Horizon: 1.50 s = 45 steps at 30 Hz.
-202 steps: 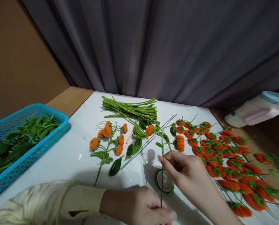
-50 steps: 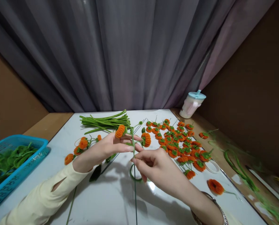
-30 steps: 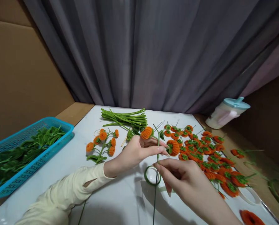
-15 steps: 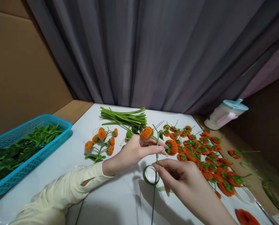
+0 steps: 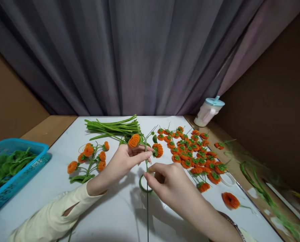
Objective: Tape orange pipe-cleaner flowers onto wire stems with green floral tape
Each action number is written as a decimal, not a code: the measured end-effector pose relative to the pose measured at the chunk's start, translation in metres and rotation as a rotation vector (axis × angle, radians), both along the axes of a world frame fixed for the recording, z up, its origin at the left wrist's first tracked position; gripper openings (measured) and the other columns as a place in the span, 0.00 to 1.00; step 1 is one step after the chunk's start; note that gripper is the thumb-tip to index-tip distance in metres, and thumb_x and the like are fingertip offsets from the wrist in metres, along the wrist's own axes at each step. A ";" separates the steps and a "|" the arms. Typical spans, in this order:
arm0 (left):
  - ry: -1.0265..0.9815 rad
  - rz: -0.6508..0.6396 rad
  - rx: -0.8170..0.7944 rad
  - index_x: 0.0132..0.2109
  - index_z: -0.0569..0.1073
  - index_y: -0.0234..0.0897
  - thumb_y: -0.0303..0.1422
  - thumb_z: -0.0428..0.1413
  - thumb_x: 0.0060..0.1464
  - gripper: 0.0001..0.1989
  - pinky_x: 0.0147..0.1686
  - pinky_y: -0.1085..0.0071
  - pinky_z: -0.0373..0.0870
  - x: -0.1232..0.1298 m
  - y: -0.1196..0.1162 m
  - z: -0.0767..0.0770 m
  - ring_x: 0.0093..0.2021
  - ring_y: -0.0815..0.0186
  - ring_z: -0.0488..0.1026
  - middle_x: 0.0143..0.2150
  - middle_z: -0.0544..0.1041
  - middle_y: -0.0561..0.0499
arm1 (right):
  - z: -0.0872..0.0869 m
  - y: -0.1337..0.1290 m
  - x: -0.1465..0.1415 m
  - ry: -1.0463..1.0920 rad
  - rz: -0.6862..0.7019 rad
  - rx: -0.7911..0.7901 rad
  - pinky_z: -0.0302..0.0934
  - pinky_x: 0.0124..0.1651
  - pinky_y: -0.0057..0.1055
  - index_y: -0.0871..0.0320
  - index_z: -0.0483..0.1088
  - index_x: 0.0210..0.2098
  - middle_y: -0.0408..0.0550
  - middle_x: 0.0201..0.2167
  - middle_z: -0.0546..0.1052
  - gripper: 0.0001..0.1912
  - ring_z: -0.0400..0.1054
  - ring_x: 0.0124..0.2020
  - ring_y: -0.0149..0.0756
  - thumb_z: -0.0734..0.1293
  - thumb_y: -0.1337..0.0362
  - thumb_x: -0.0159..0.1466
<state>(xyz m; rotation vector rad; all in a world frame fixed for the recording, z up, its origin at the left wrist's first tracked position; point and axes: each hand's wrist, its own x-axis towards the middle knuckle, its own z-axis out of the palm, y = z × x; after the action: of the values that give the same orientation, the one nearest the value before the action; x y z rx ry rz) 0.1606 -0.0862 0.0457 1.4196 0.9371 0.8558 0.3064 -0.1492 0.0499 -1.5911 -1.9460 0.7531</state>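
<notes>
Stem (image 5: 147, 211) was in the air over the tabletop (image 5: 107, 218), wire tail toward the near edge. Right hand (image 5: 165, 177) pinched it about where green wrap met bare wire; left hand (image 5: 128, 156) gripped it higher, between two attached orange heads. Tape roll (image 5: 141, 184) lay beneath. Change: left hand was low on the wire seconds earlier; both pinches matched half a second ago, so my read: stem steadied, nothing added. Loose heads (image 5: 190, 151) sat along the right edge, green bundle (image 5: 112, 127) by the far edge.
</notes>
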 end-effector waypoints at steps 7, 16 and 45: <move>-0.034 0.020 0.016 0.34 0.79 0.35 0.31 0.63 0.47 0.06 0.28 0.80 0.65 -0.001 -0.001 0.002 0.28 0.73 0.68 0.31 0.79 0.53 | 0.004 0.001 0.000 0.075 0.008 -0.059 0.42 0.20 0.23 0.59 0.56 0.17 0.35 0.11 0.57 0.16 0.45 0.15 0.23 0.62 0.69 0.60; -0.179 -0.112 -0.033 0.38 0.80 0.36 0.32 0.62 0.49 0.08 0.38 0.74 0.71 -0.008 0.003 0.004 0.34 0.68 0.75 0.29 0.80 0.51 | -0.004 0.010 0.015 0.724 0.182 -0.556 0.41 0.13 0.21 0.61 0.65 0.19 0.39 0.13 0.68 0.19 0.48 0.09 0.19 0.65 0.56 0.62; -0.282 -0.269 -0.117 0.40 0.73 0.35 0.30 0.60 0.51 0.08 0.36 0.73 0.68 -0.011 0.004 0.005 0.31 0.69 0.73 0.28 0.76 0.55 | -0.031 0.031 0.009 1.026 0.335 -0.658 0.34 0.12 0.22 0.64 0.70 0.22 0.40 0.13 0.70 0.15 0.50 0.09 0.18 0.73 0.58 0.52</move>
<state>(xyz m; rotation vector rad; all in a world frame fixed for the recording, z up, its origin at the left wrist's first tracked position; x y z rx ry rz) 0.1493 -0.0822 0.0505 1.2512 0.5581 0.7614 0.3155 -0.1186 0.0194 -0.8023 -1.2112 2.0059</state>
